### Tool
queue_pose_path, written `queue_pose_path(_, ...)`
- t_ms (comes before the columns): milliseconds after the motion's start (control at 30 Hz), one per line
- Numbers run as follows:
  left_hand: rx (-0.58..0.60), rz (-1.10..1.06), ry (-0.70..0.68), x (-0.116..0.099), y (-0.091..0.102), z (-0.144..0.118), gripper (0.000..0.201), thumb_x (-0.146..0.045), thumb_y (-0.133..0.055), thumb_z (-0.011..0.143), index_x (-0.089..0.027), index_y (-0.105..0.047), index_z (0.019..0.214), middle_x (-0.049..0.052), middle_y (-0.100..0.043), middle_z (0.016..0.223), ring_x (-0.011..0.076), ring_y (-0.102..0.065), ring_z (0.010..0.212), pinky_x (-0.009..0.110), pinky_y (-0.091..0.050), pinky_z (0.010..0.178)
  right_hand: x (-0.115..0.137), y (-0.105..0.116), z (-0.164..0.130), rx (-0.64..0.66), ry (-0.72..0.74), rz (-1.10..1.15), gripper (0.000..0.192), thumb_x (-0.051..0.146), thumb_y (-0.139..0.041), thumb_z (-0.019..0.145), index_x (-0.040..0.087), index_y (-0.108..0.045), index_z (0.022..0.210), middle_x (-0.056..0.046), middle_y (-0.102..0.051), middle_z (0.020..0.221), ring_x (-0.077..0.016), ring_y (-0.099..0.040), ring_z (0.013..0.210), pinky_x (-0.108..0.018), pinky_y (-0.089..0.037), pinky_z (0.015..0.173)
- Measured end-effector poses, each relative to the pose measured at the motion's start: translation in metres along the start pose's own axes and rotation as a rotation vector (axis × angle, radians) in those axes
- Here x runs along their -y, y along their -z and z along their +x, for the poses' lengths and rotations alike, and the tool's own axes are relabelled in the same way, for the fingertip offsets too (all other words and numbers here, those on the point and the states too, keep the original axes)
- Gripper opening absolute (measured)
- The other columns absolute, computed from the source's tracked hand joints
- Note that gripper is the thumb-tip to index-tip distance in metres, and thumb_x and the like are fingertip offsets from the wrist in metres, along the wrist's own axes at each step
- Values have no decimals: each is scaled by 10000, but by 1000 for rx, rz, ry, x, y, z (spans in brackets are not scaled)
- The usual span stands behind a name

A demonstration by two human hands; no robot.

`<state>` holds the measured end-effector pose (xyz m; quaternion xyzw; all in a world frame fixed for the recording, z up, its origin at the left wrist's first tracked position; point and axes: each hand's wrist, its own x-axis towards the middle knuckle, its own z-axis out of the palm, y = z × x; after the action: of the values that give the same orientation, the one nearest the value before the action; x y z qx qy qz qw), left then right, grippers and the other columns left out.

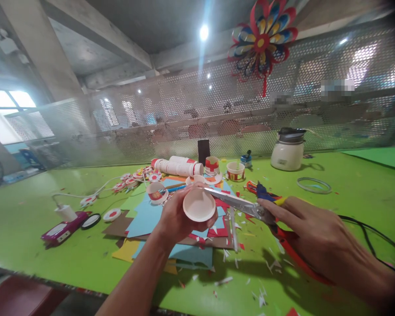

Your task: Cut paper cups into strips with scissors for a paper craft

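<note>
Left hand (175, 215): wrapped around the cup, fingers behind and below it.
Cup (199, 205): held up over the paper, its round mouth turned to the viewer; the inside is plain, pale cream and smooth, the rim thin and a shade lighter; the outer wall is mostly hidden by the hand.
Right hand (325, 232): gripping the scissors by the handles.
Scissors (238, 203): silver blades, red handles; the tips reach the cup's upper right rim, though whether they touch it I cannot tell.
Paper (146, 221): blue, brown, yellow and red sheets, overlapping beneath the cup.
Scraps (224, 281): white and red slivers, scattered nearest the viewer and under the scissors.
Cup stack (184, 166): lying on its side behind the paper.
Tub (235, 172): upright, red and white, right of the stack.
Power strip (63, 230): purple, at left, a white charger plugged in.
Desk (19, 219): bright green, under everything.
Flower (261, 41): red, blue and yellow, hanging above.
</note>
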<state>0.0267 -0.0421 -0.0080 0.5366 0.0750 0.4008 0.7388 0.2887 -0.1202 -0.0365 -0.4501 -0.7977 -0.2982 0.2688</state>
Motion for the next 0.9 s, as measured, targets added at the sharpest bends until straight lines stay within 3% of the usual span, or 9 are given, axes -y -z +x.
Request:
queue_pose_path(567,-86,-7,53,1,-5,0,296,-441,-422,863,-168,-528,825,36,-553,608,159,-526,488,233,-296,408,3,5,3,8,-1,24,407,86,-388,869,127,-612,1206,-88,-590,749,-194,-536,544,-305,-401,476)
queue_pose_path(767,-59,6,102,2,-2,0,400,-491,-404,866,-140,-568,770,48,-543,581,140,-501,468,234,-283,406,5,8,4,42,-24,9,393,100,-382,877,128,-629,1181,-66,-552,683,-188,-506,521,-301,-373,473)
queue_pose_path(900,-89,-25,137,1,-4,1,442,-524,-408,862,-134,-576,741,37,-518,572,133,-498,465,226,-245,385,3,7,4,-4,1,-3,370,127,-371,901,157,-612,1180,-56,-567,691,-173,-501,508,-282,-365,461)
